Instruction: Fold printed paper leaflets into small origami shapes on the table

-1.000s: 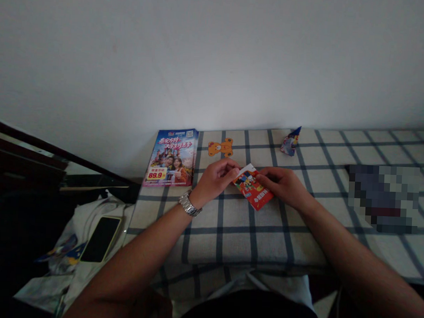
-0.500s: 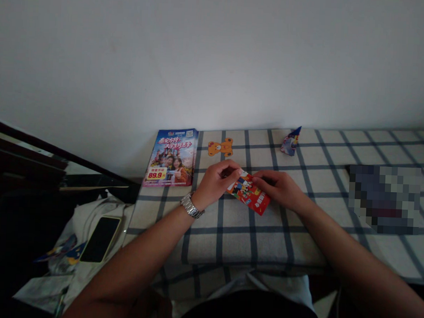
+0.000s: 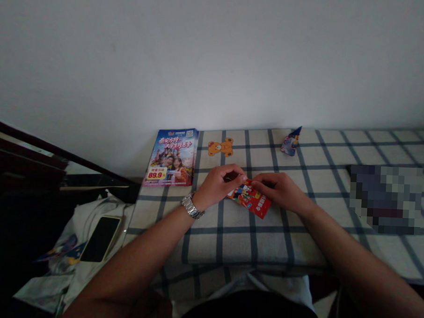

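Observation:
A red printed leaflet (image 3: 257,206) with colourful figures and white lettering is held between my two hands, over the checked tablecloth (image 3: 208,243). My left hand (image 3: 222,186) pinches its upper left edge between thumb and fingers; a metal watch is on that wrist. My right hand (image 3: 277,190) pinches the upper edge close by, thumb on the printed side. The fingertips of both hands nearly meet, and they hide part of the leaflet's top. Beyond my left hand lies a flat orange bear cutout (image 3: 221,147).
A stack of blue and pink flyers (image 3: 172,157) lies at the table's left end. A folded printed paper (image 3: 291,141) stands near the wall. At the right is a pixelated dark item (image 3: 384,199). Left of the table, a phone (image 3: 101,238) rests on pale material.
My fingertips have come closer together at the leaflet's top edge. The leaflet has shifted slightly downward, and less of its upper part shows.

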Demonstrator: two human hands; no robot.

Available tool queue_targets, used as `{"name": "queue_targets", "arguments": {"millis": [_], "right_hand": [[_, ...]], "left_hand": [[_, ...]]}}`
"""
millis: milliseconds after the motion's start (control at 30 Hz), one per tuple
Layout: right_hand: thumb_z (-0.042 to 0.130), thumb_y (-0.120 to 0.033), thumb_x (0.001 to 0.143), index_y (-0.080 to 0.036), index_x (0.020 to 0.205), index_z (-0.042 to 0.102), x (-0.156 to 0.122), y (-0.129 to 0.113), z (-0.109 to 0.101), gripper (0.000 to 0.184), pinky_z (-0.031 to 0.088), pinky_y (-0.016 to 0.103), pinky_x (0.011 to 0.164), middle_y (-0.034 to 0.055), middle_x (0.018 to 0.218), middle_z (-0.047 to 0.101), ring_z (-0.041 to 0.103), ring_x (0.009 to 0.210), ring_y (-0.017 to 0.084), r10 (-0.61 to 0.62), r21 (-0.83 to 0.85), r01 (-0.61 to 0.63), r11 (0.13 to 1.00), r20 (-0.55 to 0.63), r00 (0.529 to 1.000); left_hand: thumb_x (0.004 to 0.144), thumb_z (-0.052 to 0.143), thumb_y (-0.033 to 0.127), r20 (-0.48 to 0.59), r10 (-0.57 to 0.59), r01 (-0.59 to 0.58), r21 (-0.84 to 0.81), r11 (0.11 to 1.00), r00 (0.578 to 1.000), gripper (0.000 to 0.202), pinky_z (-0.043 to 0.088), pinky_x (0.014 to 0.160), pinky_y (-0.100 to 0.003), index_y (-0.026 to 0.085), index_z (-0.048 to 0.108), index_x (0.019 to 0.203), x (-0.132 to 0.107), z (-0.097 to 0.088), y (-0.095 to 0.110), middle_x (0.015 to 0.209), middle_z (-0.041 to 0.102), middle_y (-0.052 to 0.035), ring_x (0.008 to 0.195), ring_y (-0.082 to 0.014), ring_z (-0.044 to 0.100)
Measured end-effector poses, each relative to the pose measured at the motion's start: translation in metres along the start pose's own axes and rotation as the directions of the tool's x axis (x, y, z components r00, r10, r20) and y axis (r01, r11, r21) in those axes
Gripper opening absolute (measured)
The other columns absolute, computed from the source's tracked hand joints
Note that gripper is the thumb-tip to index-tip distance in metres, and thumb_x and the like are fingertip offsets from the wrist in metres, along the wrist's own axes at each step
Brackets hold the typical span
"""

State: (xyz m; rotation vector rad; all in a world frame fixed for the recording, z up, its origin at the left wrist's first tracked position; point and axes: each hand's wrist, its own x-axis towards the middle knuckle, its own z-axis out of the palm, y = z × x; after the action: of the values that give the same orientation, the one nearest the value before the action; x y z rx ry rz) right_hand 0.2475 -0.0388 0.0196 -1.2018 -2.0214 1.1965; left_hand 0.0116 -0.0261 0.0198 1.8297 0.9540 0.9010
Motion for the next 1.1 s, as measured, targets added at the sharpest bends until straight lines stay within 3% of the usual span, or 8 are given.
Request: {"name": "queue_targets", "arguments": {"millis": [267, 500, 733, 900, 1100], "right_hand": [[0.055, -0.051, 0.101, -0.02, 0.09, 0.075, 0.0005, 0.0005, 0.0033, 0.039, 0.044, 0.028, 0.06, 0.0022, 0.078, 0.072, 0.061, 0.067, 0.017, -0.007, 0.007, 0.007, 1.0, 0.006, 1.0], [0.058, -0.047, 0.1, -0.019, 0.089, 0.076, -0.0008, -0.0025, 0.0033, 0.035, 0.042, 0.027, 0.058, 0.0011, 0.073, 0.07, 0.058, 0.064, 0.015, -0.015, 0.006, 0.015, 1.0, 0.005, 1.0], [0.057, -0.051, 0.101, -0.021, 0.098, 0.079, 0.0001, -0.002, 0.0032, 0.037, 0.048, 0.029, 0.066, 0.0027, 0.084, 0.076, 0.066, 0.074, 0.019, -0.002, 0.055, 0.003, 0.998, -0.003, 1.0], [0.055, -0.051, 0.102, -0.02, 0.095, 0.078, 0.0004, -0.0014, 0.001, 0.039, 0.048, 0.029, 0.066, 0.0041, 0.088, 0.078, 0.066, 0.075, 0.019, 0.002, -0.001, -0.002, 1.0, -0.021, 1.0], [0.055, -0.047, 0.103, -0.018, 0.09, 0.076, -0.0002, -0.0005, 0.0012, 0.039, 0.041, 0.027, 0.059, 0.0021, 0.075, 0.072, 0.058, 0.064, 0.014, -0.048, -0.093, 0.045, 0.995, -0.027, 0.998]], "left_hand": [[0.096, 0.067, 0.038, -0.038, -0.018, 0.018, -0.004, 1.0, 0.999, 0.021, 0.046, 0.061, -0.023, 0.019, 0.071, 0.087, -0.0017, 0.0034, -0.0007, 0.078, 0.071, -0.0009, 0.066, -0.0125, 0.062], [0.096, 0.066, 0.035, 0.045, 0.009, -0.014, 0.098, 0.995, 0.999, 0.017, 0.043, 0.062, -0.025, 0.02, 0.074, 0.092, -0.003, 0.0051, 0.0022, 0.086, 0.075, -0.001, 0.071, -0.0136, 0.063], [0.096, 0.066, 0.032, -0.024, 0.028, -0.025, 0.099, 0.995, 0.999, 0.016, 0.041, 0.062, -0.025, 0.02, 0.073, 0.088, -0.0021, 0.0036, 0.004, 0.084, 0.074, -0.0002, 0.069, -0.0129, 0.061], [0.096, 0.066, 0.035, -0.036, 0.008, -0.004, 0.089, 0.996, 0.999, 0.018, 0.041, 0.062, -0.025, 0.019, 0.073, 0.09, -0.0019, 0.0031, 0.0024, 0.085, 0.074, -0.0008, 0.069, -0.0129, 0.061], [0.097, 0.065, 0.033, 0.001, -0.018, 0.017, 0.132, 0.991, 1.0, 0.017, 0.04, 0.061, -0.024, 0.019, 0.072, 0.092, -0.0023, 0.0047, 0.0017, 0.084, 0.073, 0.0008, 0.068, -0.0115, 0.06]]}}
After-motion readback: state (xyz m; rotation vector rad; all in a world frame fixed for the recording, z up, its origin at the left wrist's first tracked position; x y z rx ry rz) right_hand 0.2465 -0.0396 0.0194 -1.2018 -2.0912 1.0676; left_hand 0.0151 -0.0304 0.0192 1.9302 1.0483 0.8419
